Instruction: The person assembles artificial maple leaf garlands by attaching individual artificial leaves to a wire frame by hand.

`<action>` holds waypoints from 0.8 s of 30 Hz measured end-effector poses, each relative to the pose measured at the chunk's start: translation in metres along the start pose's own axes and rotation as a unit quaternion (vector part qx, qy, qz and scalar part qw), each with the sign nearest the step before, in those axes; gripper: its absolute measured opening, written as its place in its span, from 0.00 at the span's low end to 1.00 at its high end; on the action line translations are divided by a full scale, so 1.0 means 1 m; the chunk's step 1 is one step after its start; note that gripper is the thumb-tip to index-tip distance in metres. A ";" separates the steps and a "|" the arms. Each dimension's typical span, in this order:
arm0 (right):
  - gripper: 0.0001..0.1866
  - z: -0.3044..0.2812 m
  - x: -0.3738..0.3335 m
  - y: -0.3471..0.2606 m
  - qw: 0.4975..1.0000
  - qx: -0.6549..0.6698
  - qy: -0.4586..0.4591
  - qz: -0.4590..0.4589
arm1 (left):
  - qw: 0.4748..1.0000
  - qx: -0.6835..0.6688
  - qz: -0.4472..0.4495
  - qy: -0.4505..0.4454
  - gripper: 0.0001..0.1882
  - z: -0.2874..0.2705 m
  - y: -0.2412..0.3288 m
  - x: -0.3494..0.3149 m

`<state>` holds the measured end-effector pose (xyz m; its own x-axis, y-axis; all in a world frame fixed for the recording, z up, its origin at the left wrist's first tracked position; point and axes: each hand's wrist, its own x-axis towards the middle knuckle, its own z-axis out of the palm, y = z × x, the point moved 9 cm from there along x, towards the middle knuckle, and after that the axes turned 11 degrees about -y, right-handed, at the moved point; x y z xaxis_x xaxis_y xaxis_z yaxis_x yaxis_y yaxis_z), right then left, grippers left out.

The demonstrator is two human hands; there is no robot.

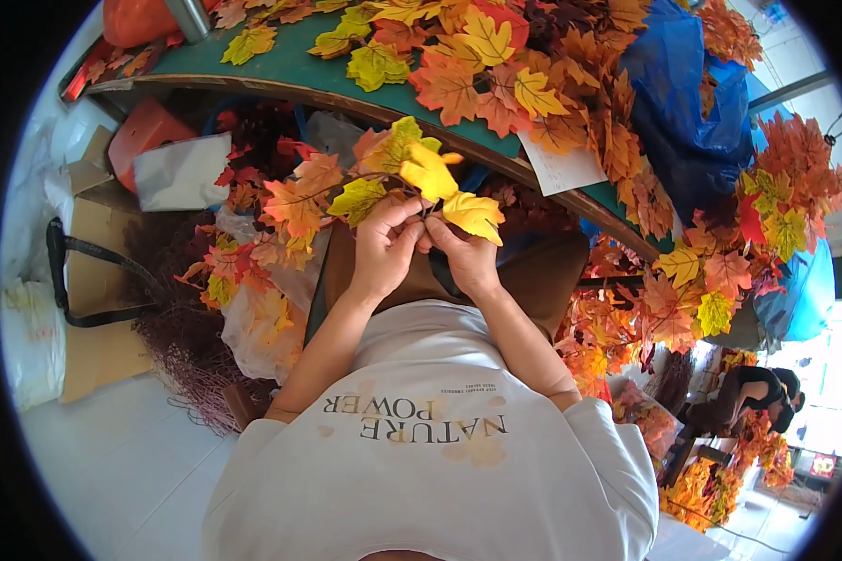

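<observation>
Close together above my lap, my left hand [385, 245] and my right hand [464, 254] meet fingertip to fingertip. Pinched in the left is the stem of an artificial maple leaf branch [295, 208], whose orange, red and yellow-green leaves trail off to the left. The right thumb and fingers close at the base of a yellow maple leaf [475, 216]. Another yellow leaf [429, 171] stands up just above the fingertips. The join between leaf and stem is mostly covered by my fingers.
A green table [299, 64] spans the far side, heaped with orange and yellow leaves [496, 70]. A blue plastic bag [688, 103] lies at its right. Dark dry twigs [182, 327] and a cardboard box [103, 299] are at left. Another person [744, 397] sits far right.
</observation>
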<state>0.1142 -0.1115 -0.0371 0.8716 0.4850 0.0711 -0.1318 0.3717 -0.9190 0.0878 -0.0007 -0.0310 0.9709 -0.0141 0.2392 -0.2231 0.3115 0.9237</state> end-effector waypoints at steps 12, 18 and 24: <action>0.08 0.015 0.020 0.006 0.969 -0.228 -0.098 0.016 | 0.963 -0.232 -0.042 0.132 0.08 -0.020 -0.039 -0.005; 0.17 0.039 0.011 -0.014 0.874 -0.466 -0.092 -0.103 | 0.944 -0.230 -0.022 0.237 0.14 -0.048 -0.039 -0.010; 0.18 0.032 0.014 -0.039 0.845 -0.511 -0.054 -0.149 | 0.941 -0.291 -0.126 0.118 0.12 -0.027 -0.058 -0.006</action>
<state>0.1162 -0.0935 0.0122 0.7384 0.5809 0.3425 0.6107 -0.3607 -0.7049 0.0972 0.0067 -0.0937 0.9943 0.0316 -0.1020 0.0368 0.7953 0.6050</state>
